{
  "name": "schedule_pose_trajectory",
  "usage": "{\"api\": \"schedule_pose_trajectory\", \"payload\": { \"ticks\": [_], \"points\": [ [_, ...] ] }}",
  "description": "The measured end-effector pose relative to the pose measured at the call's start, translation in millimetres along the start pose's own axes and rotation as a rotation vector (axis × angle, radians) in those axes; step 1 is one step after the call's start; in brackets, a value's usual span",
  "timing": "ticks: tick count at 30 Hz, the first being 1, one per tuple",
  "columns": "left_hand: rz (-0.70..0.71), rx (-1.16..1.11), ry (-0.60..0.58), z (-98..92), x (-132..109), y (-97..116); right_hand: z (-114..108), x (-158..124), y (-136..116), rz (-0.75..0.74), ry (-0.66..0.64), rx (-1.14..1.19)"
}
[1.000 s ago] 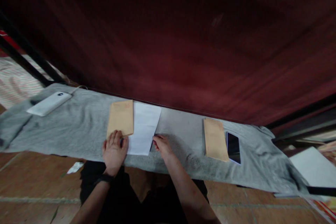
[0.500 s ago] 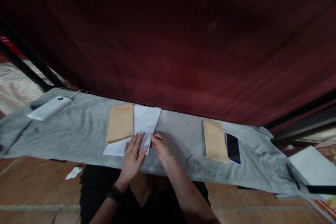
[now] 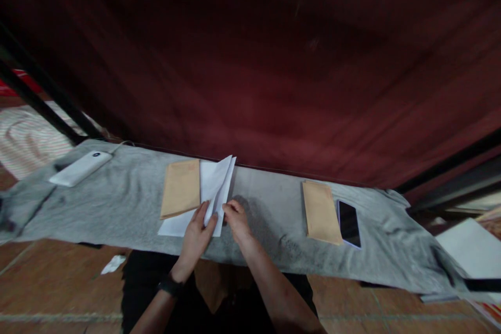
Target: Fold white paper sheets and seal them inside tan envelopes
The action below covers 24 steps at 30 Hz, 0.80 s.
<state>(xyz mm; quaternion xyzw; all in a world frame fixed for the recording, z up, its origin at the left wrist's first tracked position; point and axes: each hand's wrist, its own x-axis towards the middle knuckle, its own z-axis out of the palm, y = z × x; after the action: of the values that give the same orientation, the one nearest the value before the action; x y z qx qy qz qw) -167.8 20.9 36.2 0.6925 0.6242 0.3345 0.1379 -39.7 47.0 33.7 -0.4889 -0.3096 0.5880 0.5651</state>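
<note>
White sheets of paper [image 3: 177,226] lie on the grey cloth, partly under brown envelopes [image 3: 182,188]. The right side of the top sheet [image 3: 217,180] is raised and bent, standing apart from the paper below. My left hand [image 3: 198,232], with a dark band on its wrist, has that raised sheet between thumb and fingers. At the right edge of the paper, my right hand [image 3: 237,221] is closed in a pinch at the edge; its fingertips are partly hidden.
Another set of brown envelopes [image 3: 321,213] lies to the right, with a phone [image 3: 349,223] beside it. A white device with a cable [image 3: 81,168] rests at the left. A dark red curtain [image 3: 250,88] hangs behind the cloth-covered surface [image 3: 270,198].
The top sheet lay flat under my left hand and now its right side is lifted and bent leftward. My left fingers have gone from lying flat to closing on it.
</note>
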Motion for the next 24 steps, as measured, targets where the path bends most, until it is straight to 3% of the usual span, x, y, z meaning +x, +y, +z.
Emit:
{"api": "schedule_pose_trajectory", "payload": {
  "ticks": [3,9,19,24],
  "points": [
    [0.089,0.261,0.034,-5.3,-1,11,-6,3,-5,-0.092,0.042,-0.166],
    [0.135,0.591,-0.104,-6.3,-4,24,-39,3,-24,-0.158,0.148,-0.366],
    [0.165,0.684,-0.200,4.0,-8,30,-199,-61,-38,-0.104,0.329,-0.407],
    [0.221,0.648,-0.140,10.2,-16,24,-239,-80,-33,-0.123,0.352,-0.487]
  ]
}}
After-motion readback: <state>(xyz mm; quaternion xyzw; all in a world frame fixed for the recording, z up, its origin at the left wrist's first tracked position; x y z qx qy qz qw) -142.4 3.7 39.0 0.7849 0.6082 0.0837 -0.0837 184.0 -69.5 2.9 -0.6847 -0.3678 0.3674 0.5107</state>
